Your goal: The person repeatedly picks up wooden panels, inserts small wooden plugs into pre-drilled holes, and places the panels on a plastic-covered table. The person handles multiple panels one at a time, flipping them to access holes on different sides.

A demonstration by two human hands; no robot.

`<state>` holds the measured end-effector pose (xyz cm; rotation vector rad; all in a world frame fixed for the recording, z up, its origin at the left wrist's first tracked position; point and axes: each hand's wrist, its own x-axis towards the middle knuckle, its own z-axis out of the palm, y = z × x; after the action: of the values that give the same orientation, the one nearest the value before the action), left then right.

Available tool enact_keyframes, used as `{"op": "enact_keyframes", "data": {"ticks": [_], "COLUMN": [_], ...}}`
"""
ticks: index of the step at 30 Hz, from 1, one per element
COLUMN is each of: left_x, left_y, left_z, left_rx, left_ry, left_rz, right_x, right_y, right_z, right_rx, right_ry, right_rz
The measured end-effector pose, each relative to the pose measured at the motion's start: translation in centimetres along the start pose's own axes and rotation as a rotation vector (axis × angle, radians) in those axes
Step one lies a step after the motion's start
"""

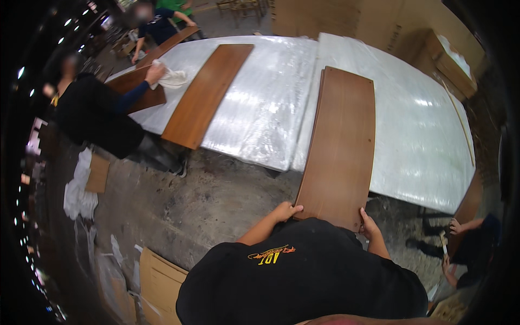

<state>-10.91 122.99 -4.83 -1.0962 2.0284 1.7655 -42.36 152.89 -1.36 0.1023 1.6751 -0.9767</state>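
A long brown wooden board (341, 141) with small dark holes along its right edge lies over the wrapped table, its near end against my body. A second edge shows along its left side, perhaps another board beneath. My left hand (287, 211) grips the near left corner, thumb on top and fingers hidden underneath. At the near right corner my right hand (369, 223) is closed round the edge. Farther left, another brown wooden board (208, 95) lies flat across the table.
Clear plastic film covers the tabletops (260, 108). At the left, a person in black (97, 111) holds a white cloth (172, 78) against a board. Another person (158, 26) stands behind; one at lower right (479, 244) handles a board. Cardboard (160, 281) lies on the floor.
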Motion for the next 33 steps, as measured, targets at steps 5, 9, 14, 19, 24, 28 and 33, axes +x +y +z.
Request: {"op": "enact_keyframes", "data": {"ticks": [5,9,14,19,24,28,33], "left_x": [-1.9,-3.1,-3.7,-3.4,-3.5,-1.7,1.7], "left_y": [-1.4,-1.0,-1.4,-1.5,6.8,17.0,25.3], "left_z": [-2.3,-3.5,-4.5,-6.7,-10.9,-15.8,-22.1], "left_rx": [-0.161,-0.261,-0.214,-0.024,0.069,-0.109,0.107], "left_ry": [0.072,0.135,0.114,0.125,0.574,0.667,0.493], "left_rz": [-0.002,0.089,0.069,0.044,0.42,0.467,0.439], "right_x": [1.3,-3.0,-11.8,-18.1,-18.5,-16.0,-11.7], "right_y": [-4.8,-6.7,-13.7,-18.0,-21.1,-23.1,-24.8], "right_z": [4.0,6.7,10.6,19.3,26.0,28.1,28.8], "right_rx": [-0.091,-0.105,-0.167,-0.644,-0.581,-0.611,-0.863], "right_ry": [-0.027,0.176,0.187,0.244,-0.033,-0.229,-0.406], "right_rz": [0.064,-0.207,-0.346,-0.525,-0.719,-0.735,-0.719]}}
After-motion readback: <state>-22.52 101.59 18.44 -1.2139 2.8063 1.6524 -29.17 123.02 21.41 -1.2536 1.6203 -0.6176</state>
